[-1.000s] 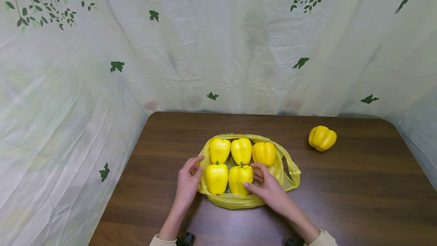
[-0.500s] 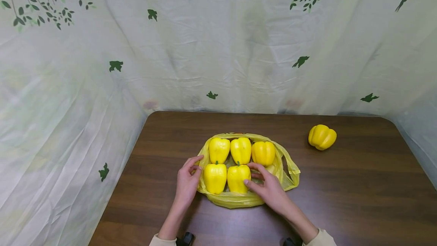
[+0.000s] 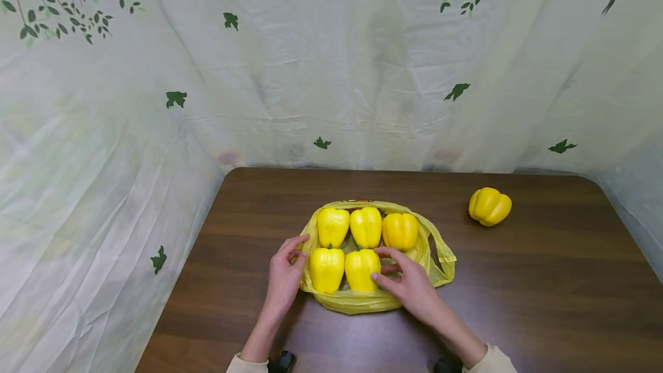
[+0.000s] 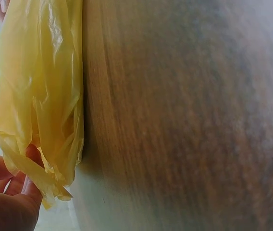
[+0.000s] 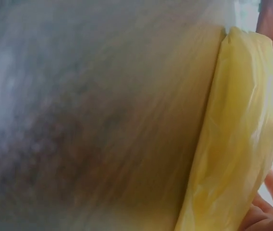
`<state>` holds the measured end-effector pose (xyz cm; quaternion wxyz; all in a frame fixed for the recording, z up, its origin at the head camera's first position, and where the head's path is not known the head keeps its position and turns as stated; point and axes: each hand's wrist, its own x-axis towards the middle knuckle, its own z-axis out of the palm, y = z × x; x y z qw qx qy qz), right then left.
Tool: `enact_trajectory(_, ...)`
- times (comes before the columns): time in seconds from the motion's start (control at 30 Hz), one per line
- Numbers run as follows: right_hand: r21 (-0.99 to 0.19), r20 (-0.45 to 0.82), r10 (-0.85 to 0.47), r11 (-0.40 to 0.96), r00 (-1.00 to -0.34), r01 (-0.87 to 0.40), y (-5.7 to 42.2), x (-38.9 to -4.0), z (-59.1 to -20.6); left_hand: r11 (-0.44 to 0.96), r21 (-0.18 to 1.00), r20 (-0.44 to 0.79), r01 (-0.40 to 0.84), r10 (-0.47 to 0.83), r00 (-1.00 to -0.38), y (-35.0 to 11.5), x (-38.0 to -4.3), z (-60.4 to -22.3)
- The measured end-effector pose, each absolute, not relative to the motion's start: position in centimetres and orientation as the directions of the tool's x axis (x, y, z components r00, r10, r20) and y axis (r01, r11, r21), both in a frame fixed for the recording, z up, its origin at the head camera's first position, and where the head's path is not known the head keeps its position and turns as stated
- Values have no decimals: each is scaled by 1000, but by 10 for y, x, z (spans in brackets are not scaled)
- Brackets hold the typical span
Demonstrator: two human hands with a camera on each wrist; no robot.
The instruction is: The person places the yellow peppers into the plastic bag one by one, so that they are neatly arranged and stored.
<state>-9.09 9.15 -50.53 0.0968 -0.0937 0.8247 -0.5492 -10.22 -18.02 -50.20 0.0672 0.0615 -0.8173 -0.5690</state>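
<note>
A yellow plastic bag (image 3: 357,305) lies with its mouth spread wide, and yellow bell peppers sit inside, three in a back row and two in front. My left hand (image 3: 285,272) holds the bag's left edge; in the left wrist view its fingers (image 4: 23,190) curl around a strip of the film. With thumb and fingers, my right hand (image 3: 411,289) grips the right side of the front right bell pepper (image 3: 361,270). Beside that stands the front left bell pepper (image 3: 326,270). In the right wrist view the bag (image 5: 237,130) hides the peppers.
Another yellow bell pepper (image 3: 490,206) lies alone at the back right of the brown wooden table (image 3: 544,281). A bag handle loop (image 3: 440,255) spreads out on the right. A pale curtain (image 3: 362,73) with leaf prints hangs behind the table and along its sides.
The front right bell pepper has shifted slightly left, nearer the front left one, with my right hand on it. My left hand stays at the bag's edge.
</note>
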Motion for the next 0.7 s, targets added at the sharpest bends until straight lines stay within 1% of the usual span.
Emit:
enact_trajectory(0.23, -917, -78, -299, 397, -951, -50, 96, -89, -504, 354, 935, 36, -30, -179, -983, -180, -103, -504)
enact_trajectory(0.4, -931, -88, -294, 363, -952, -27, 100, -87, -499, 349, 937, 36, -28, -175, -984, -180, -103, -504)
enact_trajectory(0.7, -933, -50, -274, 357, -961, -53, 112, -81, -489, 329, 944, 45, -17, -180, -983, -180, -103, -503)
